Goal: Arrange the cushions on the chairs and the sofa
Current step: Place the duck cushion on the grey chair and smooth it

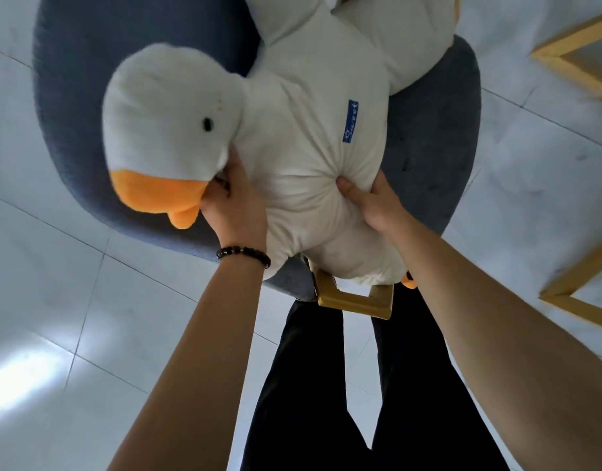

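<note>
Blue chair (82,79), duck cushion (292,147), tiled floor (55,317).

Head cam, 1 view only, wide-angle, aimed steeply down.
Worn on the person's head, it looks fwd & almost straight down past both forearms. Left hand (235,202) & right hand (370,205) sit mid-frame, close to the lens, on the duck cushion (292,130). Chair (428,147) fills upper centre, floor (55,300) bends at the edges, own legs (309,385) at the bottom.
</note>
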{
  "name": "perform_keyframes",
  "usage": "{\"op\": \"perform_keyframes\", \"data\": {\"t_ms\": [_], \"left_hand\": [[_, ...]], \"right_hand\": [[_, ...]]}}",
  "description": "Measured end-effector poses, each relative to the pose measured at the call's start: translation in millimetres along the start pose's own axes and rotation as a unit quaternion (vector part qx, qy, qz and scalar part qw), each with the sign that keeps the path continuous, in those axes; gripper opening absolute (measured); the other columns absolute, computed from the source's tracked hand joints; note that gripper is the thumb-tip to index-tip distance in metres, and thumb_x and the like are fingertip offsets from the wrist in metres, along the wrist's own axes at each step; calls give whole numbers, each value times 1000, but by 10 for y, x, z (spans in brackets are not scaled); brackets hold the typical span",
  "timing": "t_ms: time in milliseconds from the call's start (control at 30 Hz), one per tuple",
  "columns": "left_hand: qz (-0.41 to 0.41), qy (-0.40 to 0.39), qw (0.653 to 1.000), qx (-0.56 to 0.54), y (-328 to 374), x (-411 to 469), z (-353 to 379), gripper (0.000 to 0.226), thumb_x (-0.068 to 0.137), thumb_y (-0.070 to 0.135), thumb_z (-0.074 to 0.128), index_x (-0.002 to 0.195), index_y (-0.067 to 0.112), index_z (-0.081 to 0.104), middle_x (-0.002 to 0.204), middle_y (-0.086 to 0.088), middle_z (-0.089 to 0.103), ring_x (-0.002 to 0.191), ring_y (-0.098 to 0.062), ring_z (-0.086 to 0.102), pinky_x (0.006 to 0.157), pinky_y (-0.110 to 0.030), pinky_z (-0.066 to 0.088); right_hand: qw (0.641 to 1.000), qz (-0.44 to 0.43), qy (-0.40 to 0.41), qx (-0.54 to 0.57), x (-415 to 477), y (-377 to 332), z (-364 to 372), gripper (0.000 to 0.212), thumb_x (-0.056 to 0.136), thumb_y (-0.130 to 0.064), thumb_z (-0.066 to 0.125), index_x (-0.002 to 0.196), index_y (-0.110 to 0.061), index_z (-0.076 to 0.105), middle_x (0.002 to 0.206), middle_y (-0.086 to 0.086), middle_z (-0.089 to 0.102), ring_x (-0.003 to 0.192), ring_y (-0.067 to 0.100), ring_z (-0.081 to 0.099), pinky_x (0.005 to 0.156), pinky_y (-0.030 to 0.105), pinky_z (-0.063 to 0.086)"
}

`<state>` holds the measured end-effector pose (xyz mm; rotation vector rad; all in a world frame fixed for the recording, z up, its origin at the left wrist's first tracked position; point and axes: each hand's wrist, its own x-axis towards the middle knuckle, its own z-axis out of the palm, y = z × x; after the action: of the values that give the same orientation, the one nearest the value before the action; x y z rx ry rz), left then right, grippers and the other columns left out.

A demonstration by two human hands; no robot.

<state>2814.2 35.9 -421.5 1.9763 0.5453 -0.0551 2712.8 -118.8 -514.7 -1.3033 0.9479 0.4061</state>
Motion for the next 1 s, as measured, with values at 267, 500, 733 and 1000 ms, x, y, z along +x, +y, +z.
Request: {"op": "perform_keyframes", "data": {"t_ms": [267,500,733,1000], "left_hand": [[-48,54,997,-16,-35,-145,-144,57,83,61,64,46,20,50,53,4,56,63,-24,52,67,-41,45],[-35,49,996,62,-70,59,47,75,85,70,55,114,2,70,120,-17,71,115,-32,66,99,-46,52],[-38,-21,996,73,91,-433,-207,23,88,44,63,95,22,64,95,2,70,90,-14,66,93,-37,55],[491,-255,659,509,217,-525,565,52,104,47,37,144,18,52,158,-23,34,149,-44,25,118,-64,19]], "right_hand": [[996,-12,-84,-1,76,-36,-43,78,89,-46,73,155,-26,35,148,-7,52,130,10,50,106,24,40],[994,3,-102,-23,194,46,-33,98,82,-67,68,159,-31,21,155,-5,45,138,16,46,113,31,33],[984,32,-148,-97,-8,222,-253,114,69,-87,62,158,-45,5,162,-9,33,145,21,39,116,39,33],[887,-23,-184,-424,-332,884,-419,132,67,-75,74,149,-49,-26,163,7,21,146,35,30,112,58,38]]}}
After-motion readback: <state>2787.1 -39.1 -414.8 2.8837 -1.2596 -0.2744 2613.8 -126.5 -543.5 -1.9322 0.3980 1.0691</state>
